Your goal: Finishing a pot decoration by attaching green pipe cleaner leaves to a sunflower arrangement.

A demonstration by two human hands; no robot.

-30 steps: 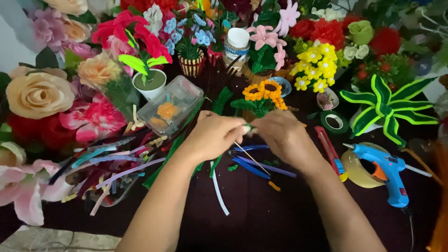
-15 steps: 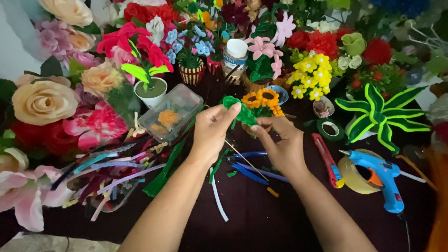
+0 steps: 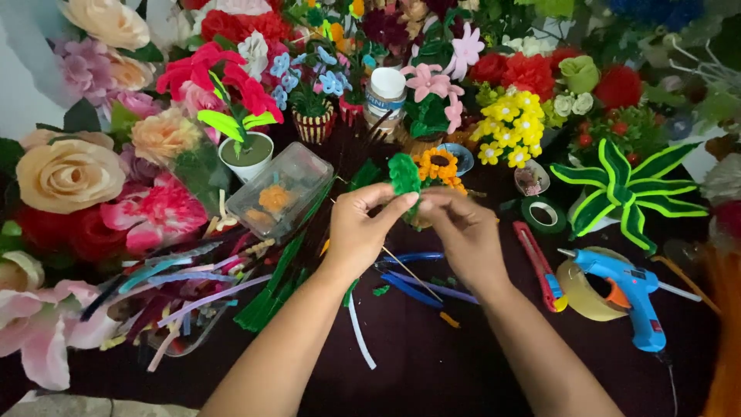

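Dark maroon tabletop (image 3: 432,371), crowded on all sides; landmark for positions is the green chenille leaf (image 3: 404,174) held at centre frame.

Near: both forearms enter from the bottom edge. Left hand (image 3: 356,232) sits just below-left of the leaf, thumb and forefinger pressed together on its base. Right hand (image 3: 463,232) sits just below-right, fingertips pinched on the same stem end, touching the left hand's fingers. A thin wooden skewer (image 3: 411,273) slants down beneath the hands.

Risk (judgement): both pinches bear on one small twist point. If either grip slackens, the leaf could unwind or drop among the loose blue pipe cleaners (image 3: 421,284) below it. Too hard a twist could kink the wire core or strip the fuzz. The wire end may prick a fingertip.

Below-left of the leaf: a white pipe cleaner piece (image 3: 360,333) and a bundle of green stems (image 3: 282,279). Farther left, a heap of mixed pipe cleaners (image 3: 181,289). Right of the leaf: red utility knife (image 3: 539,262), tape roll (image 3: 583,292), blue glue gun (image 3: 625,289). Glue gun nozzle heat cannot be told; a stray elbow could catch it.

Left of the leaf: clear plastic box (image 3: 279,191), white pot (image 3: 247,153). Just behind the leaf: orange sunflowers (image 3: 438,164). Behind-right: yellow blossoms (image 3: 511,123), striped green plant (image 3: 625,185). Far behind: white bottle (image 3: 386,91), banked fabric roses (image 3: 69,174). Room beyond not visible.
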